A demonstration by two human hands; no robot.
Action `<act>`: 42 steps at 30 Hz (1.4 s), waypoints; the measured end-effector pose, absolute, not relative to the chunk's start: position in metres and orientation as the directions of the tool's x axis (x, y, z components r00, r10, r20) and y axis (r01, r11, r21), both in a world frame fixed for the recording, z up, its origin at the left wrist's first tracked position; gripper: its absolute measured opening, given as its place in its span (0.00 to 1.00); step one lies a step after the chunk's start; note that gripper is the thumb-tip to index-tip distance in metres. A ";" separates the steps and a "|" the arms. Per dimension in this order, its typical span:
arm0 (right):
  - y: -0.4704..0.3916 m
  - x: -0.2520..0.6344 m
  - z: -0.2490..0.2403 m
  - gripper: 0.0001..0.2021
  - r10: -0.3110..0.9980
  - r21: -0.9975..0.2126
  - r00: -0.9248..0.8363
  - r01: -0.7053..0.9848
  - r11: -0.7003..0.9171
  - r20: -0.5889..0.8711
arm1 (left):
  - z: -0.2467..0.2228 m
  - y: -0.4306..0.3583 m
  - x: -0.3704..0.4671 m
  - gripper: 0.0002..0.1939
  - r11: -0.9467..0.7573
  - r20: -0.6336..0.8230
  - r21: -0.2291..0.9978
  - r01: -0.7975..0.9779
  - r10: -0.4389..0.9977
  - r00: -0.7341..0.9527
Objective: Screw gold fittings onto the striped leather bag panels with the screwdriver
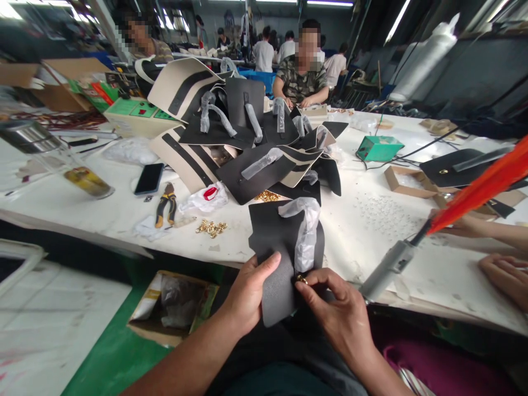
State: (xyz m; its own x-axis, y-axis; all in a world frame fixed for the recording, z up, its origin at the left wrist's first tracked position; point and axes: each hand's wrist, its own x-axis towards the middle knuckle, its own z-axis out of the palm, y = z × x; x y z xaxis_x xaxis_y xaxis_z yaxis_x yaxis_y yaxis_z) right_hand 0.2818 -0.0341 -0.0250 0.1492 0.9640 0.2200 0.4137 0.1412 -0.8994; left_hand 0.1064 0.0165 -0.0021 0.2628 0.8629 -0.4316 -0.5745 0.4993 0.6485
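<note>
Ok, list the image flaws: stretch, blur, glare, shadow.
Head view, edges: the cup looks stretched and soft, likely lens distortion; ceiling lights glare up top. Head view, middle: the left hand, right hand and black piece look fairly sharp. Head view, bottom: deep shadow under the table hides detail.

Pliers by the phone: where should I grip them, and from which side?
Best by both yellow-and-black handles, from above and the near edge. The pliers lie with their handles pointing this way, slightly spread, and their metal nose pointing away. The left hand looks nearer, but it holds the black panel.
</note>
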 end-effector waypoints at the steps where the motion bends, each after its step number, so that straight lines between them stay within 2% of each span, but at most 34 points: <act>1: -0.034 0.281 -0.026 0.08 0.948 -0.879 0.147 0.436 0.194 0.282 | -0.003 0.016 0.109 0.20 0.504 -0.451 0.626 -0.595 0.856 0.251; 4: -0.032 0.279 -0.031 0.02 0.894 -0.811 0.115 0.481 0.332 0.434 | -0.003 0.017 0.116 0.20 0.515 -0.497 0.573 -0.638 0.837 0.230; 8: -0.030 0.274 -0.036 0.08 0.844 -0.758 0.109 0.510 0.406 0.525 | -0.002 0.018 0.120 0.22 0.521 -0.528 0.564 -0.641 0.824 0.205; 17: -0.025 0.286 -0.036 0.16 0.801 -0.622 -0.166 0.546 0.561 0.576 | -0.004 0.024 0.107 0.21 0.461 -0.490 0.771 -0.439 0.870 0.052; 22: -0.014 0.306 -0.022 0.23 0.659 -0.451 -0.509 0.482 0.751 0.553 | -0.002 0.028 0.103 0.20 0.472 -0.456 0.797 -0.376 0.879 0.138; 25: -0.013 0.313 -0.019 0.25 0.620 -0.373 -0.557 0.499 0.782 0.553 | 0.000 0.031 0.102 0.21 0.480 -0.457 0.809 -0.340 0.877 0.150; 27: -0.018 0.315 -0.023 0.27 0.645 -0.371 -0.508 0.542 0.754 0.571 | 0.001 0.033 0.101 0.21 0.498 -0.478 0.793 -0.351 0.866 0.147; 29: -0.025 0.316 -0.031 0.29 0.702 -0.426 -0.401 0.584 0.691 0.588 | 0.004 0.035 0.099 0.21 0.518 -0.501 0.766 -0.380 0.852 0.153; 32: -0.033 0.314 -0.045 0.29 0.792 -0.589 -0.122 0.604 0.537 0.598 | 0.012 0.039 0.097 0.21 0.518 -0.500 0.747 -0.416 0.851 0.162; 34: -0.030 0.310 -0.045 0.27 0.842 -0.727 0.112 0.572 0.380 0.527 | 0.019 0.039 0.096 0.22 0.504 -0.479 0.751 -0.427 0.861 0.174; 36: -0.022 0.305 -0.036 0.28 0.900 -0.881 0.270 0.426 0.206 0.342 | 0.026 0.038 0.095 0.24 0.498 -0.462 0.761 -0.416 0.866 0.191; 38: -0.008 0.299 -0.019 0.28 0.972 -0.990 0.220 0.125 0.058 0.084 | 0.028 0.038 0.090 0.26 0.514 -0.478 0.770 -0.378 0.857 0.191; 40: 0.008 0.292 0.001 0.26 0.997 -0.981 0.027 -0.184 -0.064 -0.070 | 0.023 0.041 0.082 0.28 0.505 -0.491 0.788 -0.351 0.860 0.135; 42: 0.022 0.286 0.020 0.25 0.991 -0.918 -0.087 -0.377 -0.123 -0.097 | 0.014 0.050 0.073 0.32 0.477 -0.479 0.823 -0.309 0.875 0.073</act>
